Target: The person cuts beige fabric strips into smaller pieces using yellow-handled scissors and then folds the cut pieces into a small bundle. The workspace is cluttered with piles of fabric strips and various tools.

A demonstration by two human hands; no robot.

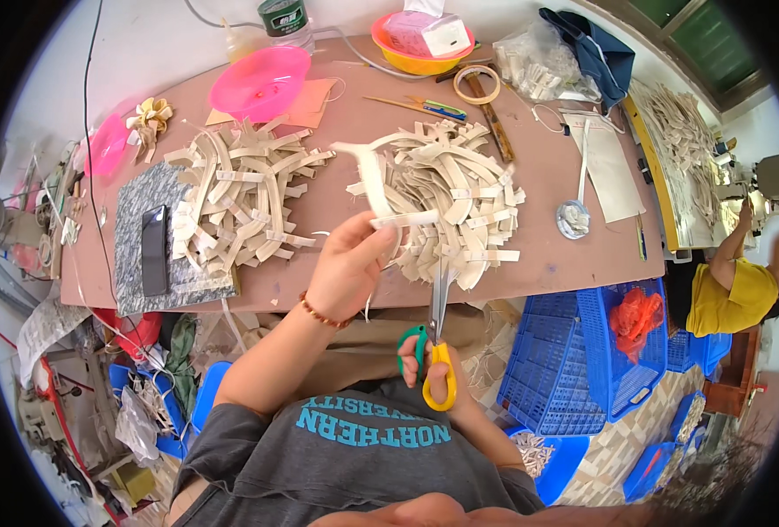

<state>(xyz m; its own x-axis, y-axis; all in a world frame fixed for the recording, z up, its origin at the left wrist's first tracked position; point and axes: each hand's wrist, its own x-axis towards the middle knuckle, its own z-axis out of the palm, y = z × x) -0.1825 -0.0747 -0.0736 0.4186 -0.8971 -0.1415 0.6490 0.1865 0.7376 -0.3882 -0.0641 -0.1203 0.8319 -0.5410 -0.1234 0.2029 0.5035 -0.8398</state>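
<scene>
You're partway through, it seems: left fingers pinching one pale strip, right fingers wrapping scissors, left heap and right heap both plentiful.

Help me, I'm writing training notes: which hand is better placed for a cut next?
Probably the right hand: it grips the scissors, which point forward, while the left hand is occupied pinching a pale strip.

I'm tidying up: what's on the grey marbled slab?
A black phone and part of the left strip pile, which covers the slab toward its right edge; anything beneath is hidden.
</scene>
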